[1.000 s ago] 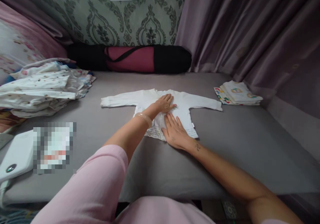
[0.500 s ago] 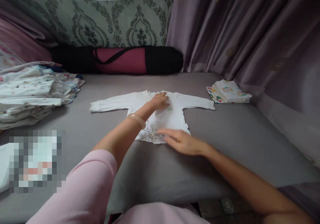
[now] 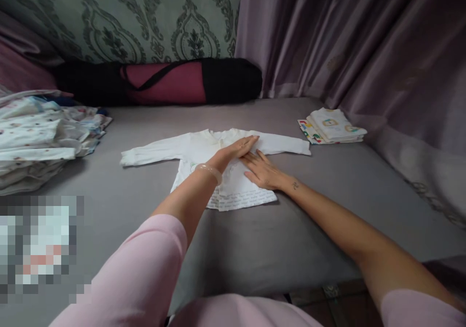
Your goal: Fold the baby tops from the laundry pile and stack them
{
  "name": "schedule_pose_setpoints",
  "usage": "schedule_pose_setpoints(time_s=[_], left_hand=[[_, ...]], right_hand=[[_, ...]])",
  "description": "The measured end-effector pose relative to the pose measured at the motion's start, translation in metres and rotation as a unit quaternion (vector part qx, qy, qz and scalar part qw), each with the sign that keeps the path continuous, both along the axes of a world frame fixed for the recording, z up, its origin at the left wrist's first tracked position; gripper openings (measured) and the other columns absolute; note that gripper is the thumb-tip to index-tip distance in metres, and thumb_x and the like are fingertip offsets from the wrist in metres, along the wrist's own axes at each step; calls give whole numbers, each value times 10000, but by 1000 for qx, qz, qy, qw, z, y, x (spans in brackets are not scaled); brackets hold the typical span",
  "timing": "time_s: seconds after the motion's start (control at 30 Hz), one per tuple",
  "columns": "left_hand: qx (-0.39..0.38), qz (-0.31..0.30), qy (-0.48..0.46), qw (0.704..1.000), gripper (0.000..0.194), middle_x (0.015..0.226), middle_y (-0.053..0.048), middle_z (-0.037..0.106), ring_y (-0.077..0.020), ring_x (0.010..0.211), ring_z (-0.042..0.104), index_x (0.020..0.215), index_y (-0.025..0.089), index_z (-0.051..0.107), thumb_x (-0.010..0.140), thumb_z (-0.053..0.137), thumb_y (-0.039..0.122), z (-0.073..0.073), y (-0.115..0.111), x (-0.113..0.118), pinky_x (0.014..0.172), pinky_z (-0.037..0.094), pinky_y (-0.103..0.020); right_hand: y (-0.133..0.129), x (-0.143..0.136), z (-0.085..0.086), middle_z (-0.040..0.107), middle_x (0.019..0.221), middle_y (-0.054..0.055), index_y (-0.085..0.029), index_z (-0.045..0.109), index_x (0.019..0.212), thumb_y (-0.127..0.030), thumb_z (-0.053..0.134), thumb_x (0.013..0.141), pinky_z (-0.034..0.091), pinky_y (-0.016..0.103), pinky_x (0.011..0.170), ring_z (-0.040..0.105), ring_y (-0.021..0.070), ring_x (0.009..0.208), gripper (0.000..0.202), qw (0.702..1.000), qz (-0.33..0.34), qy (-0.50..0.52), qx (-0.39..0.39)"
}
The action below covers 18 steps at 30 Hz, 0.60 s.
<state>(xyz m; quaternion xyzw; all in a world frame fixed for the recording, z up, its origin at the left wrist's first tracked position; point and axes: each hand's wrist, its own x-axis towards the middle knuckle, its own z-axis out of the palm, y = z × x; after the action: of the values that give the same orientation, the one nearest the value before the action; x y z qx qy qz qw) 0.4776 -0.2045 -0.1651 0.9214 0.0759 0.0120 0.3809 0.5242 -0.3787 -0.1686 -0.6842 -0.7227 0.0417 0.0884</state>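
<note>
A small white long-sleeved baby shirt [image 3: 233, 181] lies spread flat, its sleeves stretched out to both sides and lines of print along its hem. My left hand [image 3: 242, 146], with a bangle on the wrist, rests on the upper chest near the right shoulder, fingers extended. Just below it, my right hand [image 3: 265, 171] lies flat on the right half of the shirt, fingers stretched toward the left hand. Neither hand grips the cloth. My left forearm hides part of the shirt's middle.
The shirt lies on a grey sheet [image 3: 320, 196]. To the left is a heaped pile of clothes [image 3: 40, 137]; at the back right, a small folded stack [image 3: 337, 125]. A black and maroon long bag [image 3: 167, 81] lies along the wall. Purple curtains [image 3: 291, 35] hang at the right.
My right hand has moved up from the hem to the chest of the shirt. My left hand has shifted slightly right, toward the shoulder. The view has turned a little.
</note>
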Motion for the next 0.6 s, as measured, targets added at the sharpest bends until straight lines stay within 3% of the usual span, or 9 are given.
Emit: schedule_pose_setpoints(time_s=[0.23,0.4,0.5,0.6], left_hand=[[217,-74,13,973,611,1569,-74,253,-181,1463,139,1472,131,302,979,138,454,-13,-6,3,1186,88,-341],[268,-72,10,961,630,1582,-78,213,-189,1467,121,1493,154,257,979,127,495,-18,-8,0,1184,82,-358],[272,-72,-2,959,628,1578,-86,227,-190,1463,144,1487,154,260,982,117,499,-18,-9,-2,1179,102,-355],[290,-45,-42,955,618,1559,-145,254,-218,1437,227,1460,108,287,987,161,486,-14,-13,-5,1159,171,-348]], right_hand=[[-32,-24,9,197,1572,164,-98,262,1499,-424,349,971,74,501,1181,117,245,1461,627,997,27,41,-56],[-73,-52,27,220,1572,118,-144,259,1507,-371,367,973,94,458,1194,118,204,1461,590,989,57,111,-80],[-98,-71,40,263,1561,95,-180,276,1507,-356,436,946,142,431,1193,192,198,1447,609,978,66,171,-95],[-108,-78,48,512,1416,80,-219,530,1358,-311,438,945,315,380,1123,433,189,1328,433,963,43,257,-72]])
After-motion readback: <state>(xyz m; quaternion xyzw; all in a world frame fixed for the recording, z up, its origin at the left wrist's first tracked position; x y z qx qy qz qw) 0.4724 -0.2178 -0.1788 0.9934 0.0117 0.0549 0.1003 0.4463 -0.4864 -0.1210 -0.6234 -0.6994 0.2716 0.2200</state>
